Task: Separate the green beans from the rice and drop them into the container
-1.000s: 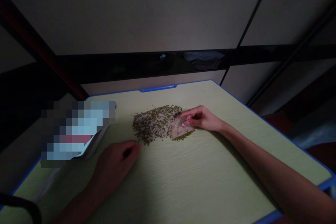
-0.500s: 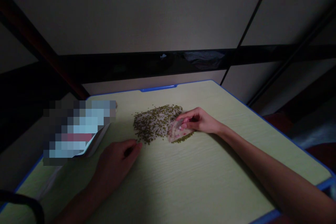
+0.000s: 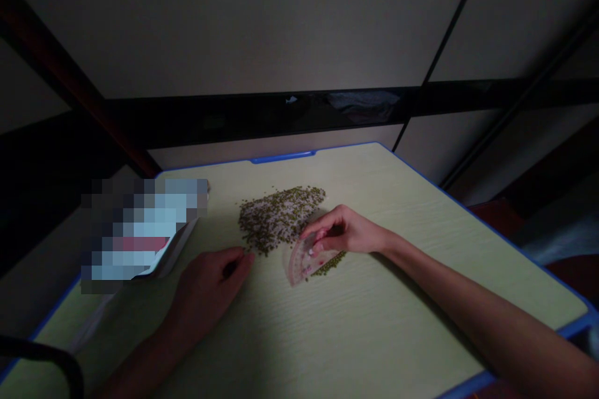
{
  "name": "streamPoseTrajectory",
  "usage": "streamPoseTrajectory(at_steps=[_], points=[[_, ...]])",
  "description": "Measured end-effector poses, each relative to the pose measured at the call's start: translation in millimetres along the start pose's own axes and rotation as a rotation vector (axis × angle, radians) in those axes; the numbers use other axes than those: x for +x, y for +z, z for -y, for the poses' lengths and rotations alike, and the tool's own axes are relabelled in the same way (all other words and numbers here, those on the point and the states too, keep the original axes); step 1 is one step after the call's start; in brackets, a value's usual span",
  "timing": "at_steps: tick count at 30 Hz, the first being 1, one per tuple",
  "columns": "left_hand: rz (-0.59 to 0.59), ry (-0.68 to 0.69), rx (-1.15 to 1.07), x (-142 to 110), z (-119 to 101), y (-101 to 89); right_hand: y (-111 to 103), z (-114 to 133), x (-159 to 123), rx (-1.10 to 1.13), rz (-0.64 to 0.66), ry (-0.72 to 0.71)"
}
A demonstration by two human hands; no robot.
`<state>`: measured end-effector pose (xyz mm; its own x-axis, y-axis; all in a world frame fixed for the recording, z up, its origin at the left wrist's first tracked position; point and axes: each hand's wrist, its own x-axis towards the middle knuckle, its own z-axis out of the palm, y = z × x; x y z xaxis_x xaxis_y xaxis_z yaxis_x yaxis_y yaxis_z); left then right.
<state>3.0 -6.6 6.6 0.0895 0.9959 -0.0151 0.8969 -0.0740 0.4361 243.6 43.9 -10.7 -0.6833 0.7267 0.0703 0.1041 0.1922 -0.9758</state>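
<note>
Two hands work over one table (image 3: 374,330), on which lie one main heap of green beans and pale grains (image 3: 276,218), one small strip of green beans (image 3: 331,265), too many to count singly, and one clear protractor (image 3: 298,264). One pale blue object (image 3: 161,218), masked by blocks, lies at the left. The right hand (image 3: 349,230) pinches the protractor between thumb and fingers; the protractor reaches out from those fingertips to the left and toward the person, tilted, just beside the heap's near right edge, with the strip along its right side. The left hand (image 3: 208,280) has curled fingers, its thumb and forefinger tips near each other at the heap's near left edge; whether they meet or grip a bean, I cannot tell. Compared with half a second ago, the right hand and protractor have shifted toward the person and slightly left, and the strip lies closer to the person too; the left hand has hardly moved.
</note>
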Motion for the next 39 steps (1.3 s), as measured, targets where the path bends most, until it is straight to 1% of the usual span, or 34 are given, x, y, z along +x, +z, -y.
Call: streamPoseTrajectory(at_steps=[7,13,19,22,25,28,33,36,39], points=[[0.006,0.020,-0.011,-1,1,-0.2,16,6,0,-0.027,0.070,-0.024],[0.001,0.007,-0.018,1,4,2.8,30,10,1,-0.070,0.111,-0.043],[-0.012,0.000,-0.045,1,4,3.9,38,12,0,-0.014,0.127,-0.023],[-0.015,0.001,-0.034,1,3,3.6,36,12,2,0.117,0.091,0.018],[-0.015,0.011,-0.025,2,3,3.9,28,11,4,0.272,0.006,0.037],[-0.025,0.030,-0.033,1,3,3.9,17,10,4,0.300,-0.107,0.037],[-0.042,0.058,-0.023,0,2,2.8,3,3,-4,0.303,-0.463,0.047],[-0.055,0.067,-0.021,-1,2,3.1,1,1,-17,0.254,-0.650,0.073],[-0.064,0.081,-0.024,0,3,4.0,4,4,-36,0.089,-0.790,0.104]])
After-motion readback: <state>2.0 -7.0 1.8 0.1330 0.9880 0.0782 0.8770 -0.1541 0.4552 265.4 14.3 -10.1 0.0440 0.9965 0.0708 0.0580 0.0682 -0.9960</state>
